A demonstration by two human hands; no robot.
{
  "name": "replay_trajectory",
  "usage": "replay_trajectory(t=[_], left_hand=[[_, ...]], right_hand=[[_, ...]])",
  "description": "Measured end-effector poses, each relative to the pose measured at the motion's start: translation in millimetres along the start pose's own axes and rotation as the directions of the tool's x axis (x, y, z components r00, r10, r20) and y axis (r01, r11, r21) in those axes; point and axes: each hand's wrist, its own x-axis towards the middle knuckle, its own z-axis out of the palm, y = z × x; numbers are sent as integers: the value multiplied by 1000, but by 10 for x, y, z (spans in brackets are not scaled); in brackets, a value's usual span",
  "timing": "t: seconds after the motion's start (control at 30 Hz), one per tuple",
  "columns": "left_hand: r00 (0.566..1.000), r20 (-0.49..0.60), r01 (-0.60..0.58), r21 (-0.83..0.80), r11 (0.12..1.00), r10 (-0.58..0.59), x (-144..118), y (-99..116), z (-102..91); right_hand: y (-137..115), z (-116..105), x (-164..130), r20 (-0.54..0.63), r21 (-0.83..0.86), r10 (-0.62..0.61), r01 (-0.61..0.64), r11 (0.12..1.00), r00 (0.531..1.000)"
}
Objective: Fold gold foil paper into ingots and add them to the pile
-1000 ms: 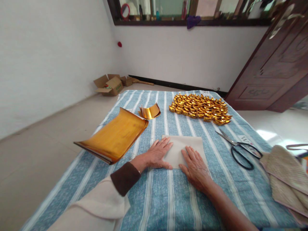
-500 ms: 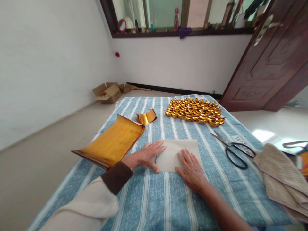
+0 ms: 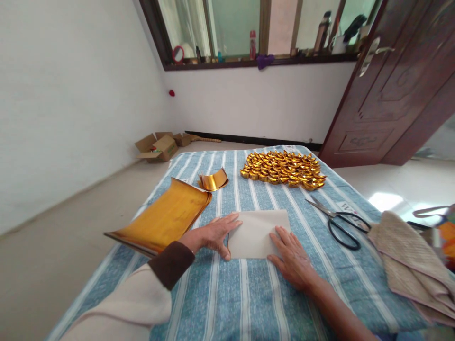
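Note:
A pale folded sheet of paper (image 3: 256, 237) lies flat on the striped cloth in front of me. At its left edge rests my left hand (image 3: 217, 234), fingers spread, with the fingertips on the paper and the thumb by the near corner. My right hand (image 3: 290, 255) lies on the paper's right side, fingers stretched out. To the left is a stack of gold foil paper sheets (image 3: 165, 215), curled at the ends. Beyond it sits a smaller curved pile of gold strips (image 3: 215, 181). Many folded gold paper ingots (image 3: 282, 168) are grouped at the far right.
Black-handled scissors (image 3: 343, 225) lie right of the paper, blades apart. A beige cloth (image 3: 405, 260) is heaped at the right edge of the striped tablecloth (image 3: 227, 303). Open cardboard boxes (image 3: 161, 149) stand on the floor, and a brown door (image 3: 384, 104) stands at the right.
My right hand has slid rightward across the paper toward its right edge. My left hand has stayed at the left edge. The whole view has shifted slightly.

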Motion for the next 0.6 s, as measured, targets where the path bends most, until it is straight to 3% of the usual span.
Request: replay_trajectory(t=[0.27,0.6], left_hand=[[999,-2,39,63,997,-39,-37,73,-47],[994,-60,100,92,991,-95,-4,122,-148]], right_hand=[[387,-87,-140,-49,79,166,-162,984,985],[622,-167,243,-12,260,45,-41,965,999]])
